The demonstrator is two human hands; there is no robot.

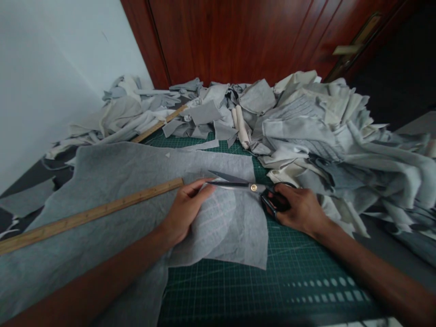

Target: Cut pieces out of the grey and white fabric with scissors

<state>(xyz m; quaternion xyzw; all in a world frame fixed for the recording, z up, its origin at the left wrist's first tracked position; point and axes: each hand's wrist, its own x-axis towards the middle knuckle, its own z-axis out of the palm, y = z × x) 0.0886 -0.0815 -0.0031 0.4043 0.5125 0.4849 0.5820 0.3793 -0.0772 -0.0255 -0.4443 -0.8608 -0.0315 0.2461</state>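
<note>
My right hand (299,208) grips the black handles of a pair of scissors (235,184), whose blades are parted and point left. Between thumb and fingers, my left hand (187,206) pinches a folded-over part of a grey cloth (112,177), close to the blade tips. Faint pinkish lines run across the folded piece (214,218). A wooden ruler (91,215) lies slantwise on the cloth, its right end just left of my left hand. The fingertips under the fold are hidden.
A green cutting mat (238,290) with a grid lies beneath the cloth. Heaps of grey and cream fabric (306,118) cover the back and right, with more fabric (119,111) at back left. Another wooden strip (160,122) lies among the scraps. Behind stands a reddish-brown door (238,41).
</note>
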